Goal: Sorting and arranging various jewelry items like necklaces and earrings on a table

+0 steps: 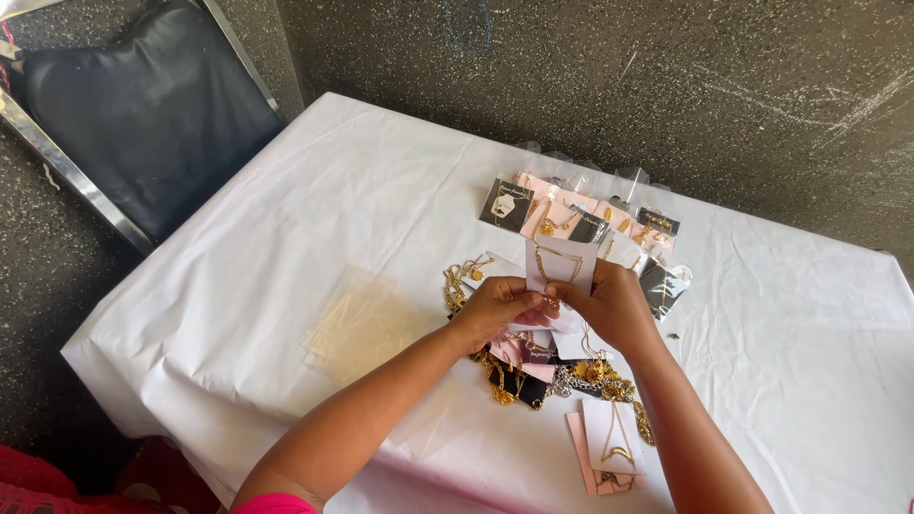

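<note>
- A white rectangular card with a gold chain [560,264] is pinched at its lower edge between the closed fingers of the left hand [495,309] and right hand [614,305], above mid-table.
- Wide bare white tablecloth [286,238] is left open on the left, up to the table's edges.
- Carded jewellery in clear sleeves [590,205] is ranged behind; loose gold chains [533,376], possibly tangled, are heaped below.

— How do the two arms lie?

— Both forearms come up from the lower edge, bare, and converge; the left one shows a strip of pink sleeve at its near end.

— And the hands?

— The left hand [495,309] and the right hand [614,306] meet almost knuckle to knuckle, wrists bent slightly inward. The fingers [533,300] of each curl toward the other hand's, thumbs on top, pinched closed at the tips.

— Level with each other?

— Roughly, yes.
</note>
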